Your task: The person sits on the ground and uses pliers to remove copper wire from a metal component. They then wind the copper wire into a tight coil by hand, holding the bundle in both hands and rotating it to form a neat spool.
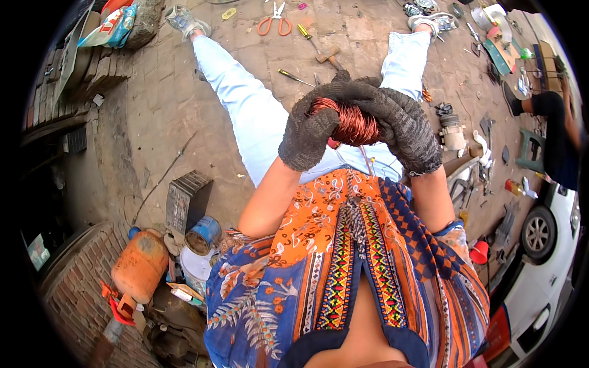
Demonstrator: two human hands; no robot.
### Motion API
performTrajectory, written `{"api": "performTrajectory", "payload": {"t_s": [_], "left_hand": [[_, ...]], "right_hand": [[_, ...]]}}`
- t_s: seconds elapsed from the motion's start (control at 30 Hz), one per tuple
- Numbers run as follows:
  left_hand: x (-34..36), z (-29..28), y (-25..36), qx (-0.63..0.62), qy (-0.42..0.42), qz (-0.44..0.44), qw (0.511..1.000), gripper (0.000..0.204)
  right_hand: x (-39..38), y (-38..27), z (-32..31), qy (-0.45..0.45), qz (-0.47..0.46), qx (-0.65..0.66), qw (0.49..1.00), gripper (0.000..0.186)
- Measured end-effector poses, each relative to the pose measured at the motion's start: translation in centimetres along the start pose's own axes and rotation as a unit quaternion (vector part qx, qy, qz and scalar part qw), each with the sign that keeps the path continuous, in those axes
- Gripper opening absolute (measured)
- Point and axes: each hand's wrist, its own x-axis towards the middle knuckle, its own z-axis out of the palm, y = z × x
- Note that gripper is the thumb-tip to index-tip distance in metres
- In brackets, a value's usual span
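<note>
Wire btwn hands, can contents unclear

The left hand and right hand partly hide copper wire.

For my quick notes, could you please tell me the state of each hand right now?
Left hand: closed on the wire, thumb across its front.
Right hand: closed on the same wire's right end.

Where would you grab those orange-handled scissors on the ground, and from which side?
Probably by the orange loop handles, coming from the near side: the scissors lie flat with both loops nearest, while their open blades point away.
</note>
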Motion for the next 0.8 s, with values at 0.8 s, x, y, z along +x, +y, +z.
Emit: {"api": "performTrajectory", "payload": {"t_s": [0.8], "left_hand": [[-0.9,1.4,1.7,0.524,-0.012,0.056,0.85,0.056]], "right_hand": [[1.8,-3.1,-1.5,0.14,0.108,-0.125,0.976,0.013]]}}
